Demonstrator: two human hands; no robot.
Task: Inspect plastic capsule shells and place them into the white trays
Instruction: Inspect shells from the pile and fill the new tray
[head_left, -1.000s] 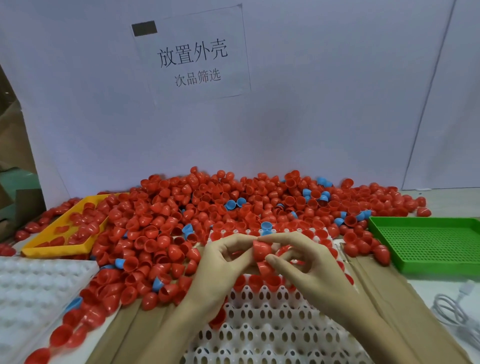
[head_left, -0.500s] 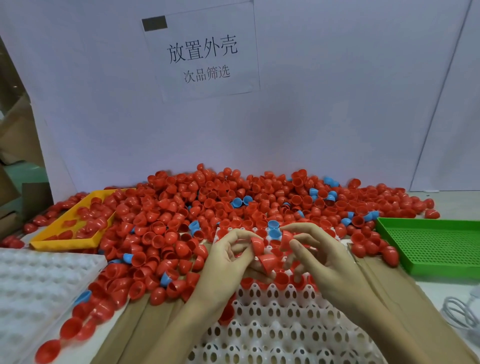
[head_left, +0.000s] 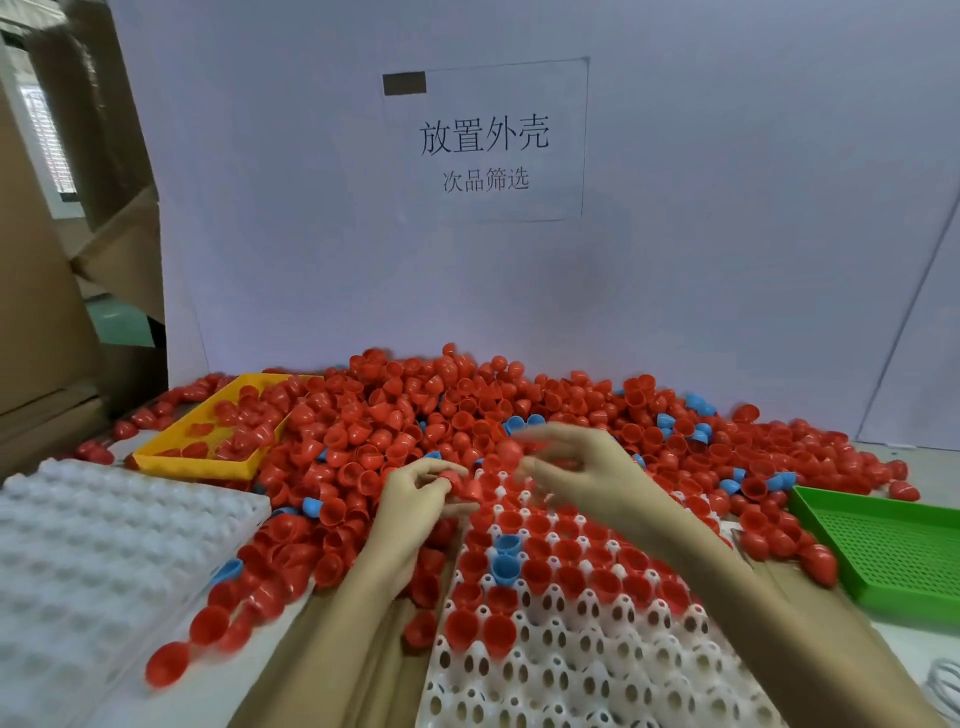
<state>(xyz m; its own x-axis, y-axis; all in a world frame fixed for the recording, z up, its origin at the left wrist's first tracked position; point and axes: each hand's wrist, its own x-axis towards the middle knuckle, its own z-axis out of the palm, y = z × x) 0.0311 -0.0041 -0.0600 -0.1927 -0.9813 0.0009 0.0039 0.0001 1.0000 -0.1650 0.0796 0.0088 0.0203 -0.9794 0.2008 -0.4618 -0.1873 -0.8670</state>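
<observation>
we saw the left hand (head_left: 415, 491) at the far left corner of the white tray (head_left: 582, 670), its fingers curled and pinching a red shell (head_left: 464, 482) at the tray's edge. the right hand (head_left: 587, 475) hovered above the far end of the same tray, blurred; its fingers were spread apart and relaxed, and a blurred red shell (head_left: 508, 451) showed at its fingertips, but we could not tell if it was held.

the white tray lay at 6 o'clock from the hands, on brown cardboard (head_left: 332, 670). its far rows carried red shells sitting open side up, with two blue shells (head_left: 505, 557) among them near the left side; the near rows showed only their holes.

the big pile of red shells (head_left: 467, 410) with some blue ones lay on the table at 12 o'clock, against the white board (head_left: 727, 208) with the paper sign (head_left: 485, 140). a yellow tray (head_left: 208, 441) with a few red shells was at 10 o'clock, partly covered by the pile. a second white tray (head_left: 93, 561) lay at 8 o'clock, and loose red shells lay along its right edge. a green tray (head_left: 893, 545) with a perforated bottom was at 3 o'clock. cardboard boxes (head_left: 47, 260) stood at far left.
</observation>
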